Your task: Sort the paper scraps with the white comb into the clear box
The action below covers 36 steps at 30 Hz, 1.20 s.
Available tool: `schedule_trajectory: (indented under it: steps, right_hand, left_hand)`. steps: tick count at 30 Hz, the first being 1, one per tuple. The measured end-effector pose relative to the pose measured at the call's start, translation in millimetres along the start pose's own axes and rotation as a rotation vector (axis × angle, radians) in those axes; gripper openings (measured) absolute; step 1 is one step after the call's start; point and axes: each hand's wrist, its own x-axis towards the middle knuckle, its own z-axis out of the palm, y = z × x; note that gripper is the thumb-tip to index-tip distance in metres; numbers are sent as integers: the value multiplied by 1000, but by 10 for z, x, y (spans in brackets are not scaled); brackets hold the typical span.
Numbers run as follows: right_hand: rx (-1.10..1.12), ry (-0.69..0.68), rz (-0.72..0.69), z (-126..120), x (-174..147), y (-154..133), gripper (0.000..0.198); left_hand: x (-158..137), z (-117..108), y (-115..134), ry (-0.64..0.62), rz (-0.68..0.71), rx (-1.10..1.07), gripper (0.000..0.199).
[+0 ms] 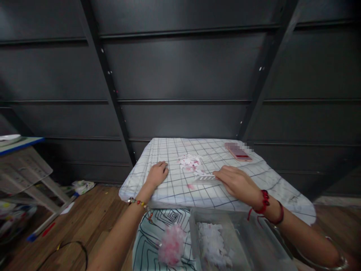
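Observation:
My left hand (158, 174) rests on the white grid-patterned cloth (172, 194), left of a small heap of white and pink bits (190, 162). It holds nothing, and its fingers lie on the cloth. Between the thumb and fingers of my right hand (235, 181) is a thin white strip with slanted marks or slots (205, 177); its exact kind is unclear. The strip's far end is close to the heap's near side. A faint pink stain (191, 186) shows on the cloth just left of the strip.
A pink phone (239, 152) lies at the table's back right. Below the front edge stands a grey plastic box (194, 233) holding white scraps (213, 241). Beside it, a pink fluffy ball (172, 246) sits on patterned fabric (145, 241). Dark panels (183, 71) rise behind.

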Motion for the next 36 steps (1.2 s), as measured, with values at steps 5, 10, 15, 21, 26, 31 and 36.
schedule_trajectory:
  steps: [5, 10, 15, 21, 26, 31, 36]
  right_hand:
    - [-39, 51, 29, -49, -29, -97, 23]
    - [-74, 59, 53, -24, -58, -260, 24]
    - [-23, 59, 51, -82, -1, -478, 24]
    - [-43, 76, 40, -134, 84, -473, 24]
    - [-88, 90, 79, -108, 37, -256, 23]
    - [-146, 82, 131, -76, -67, 18, 21]
    - [-189, 48, 193, -8, -153, 191, 20]
  left_hand:
    - [-3, -22, 16, -7, -5, 12, 30]
    - [-6, -45, 37, -16, -24, 7, 30]
    - [-7, -68, 50, -36, -25, 10, 30]
    - [-4, -66, 43, -29, -29, -5, 29]
    - [-10, -48, 33, -24, -27, 6, 30]
    - [-10, -14, 8, -11, -9, 10, 30]
    - [-5, -14, 9, -17, -8, 7, 29]
